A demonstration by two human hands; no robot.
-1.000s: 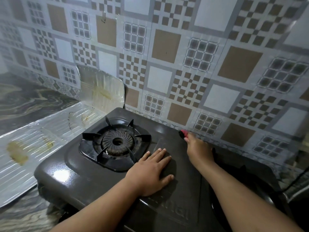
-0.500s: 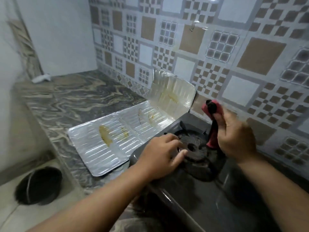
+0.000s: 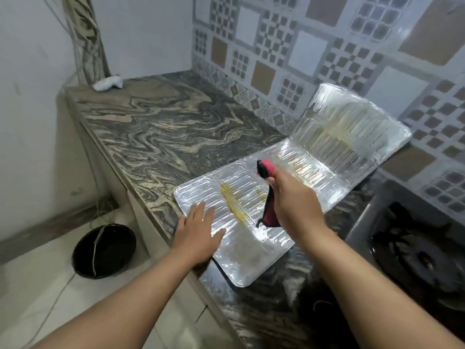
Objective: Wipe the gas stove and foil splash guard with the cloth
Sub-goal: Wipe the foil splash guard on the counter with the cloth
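Note:
The silver foil splash guard (image 3: 251,253) lies on the marble counter, its far panel leaning up against the tiled wall. Yellow-brown grease stains streak its flat part. My left hand (image 3: 198,235) rests flat with spread fingers on the foil's near-left corner. My right hand (image 3: 294,200) hovers above the foil's middle and grips a red and black cloth (image 3: 266,170), whose ends stick out above and below the fist. The dark gas stove (image 3: 412,250) with its burner sits at the right edge.
The marble counter (image 3: 156,137) stretches back to a white wall, where a crumpled white rag (image 3: 108,83) lies. A black bucket (image 3: 104,250) stands on the floor at the left. Patterned tiles (image 3: 327,46) back the counter.
My view and both hands have swung left from the stove to the foil guard. My left hand left the burner and now lies on the foil; my right hand carried the cloth over it.

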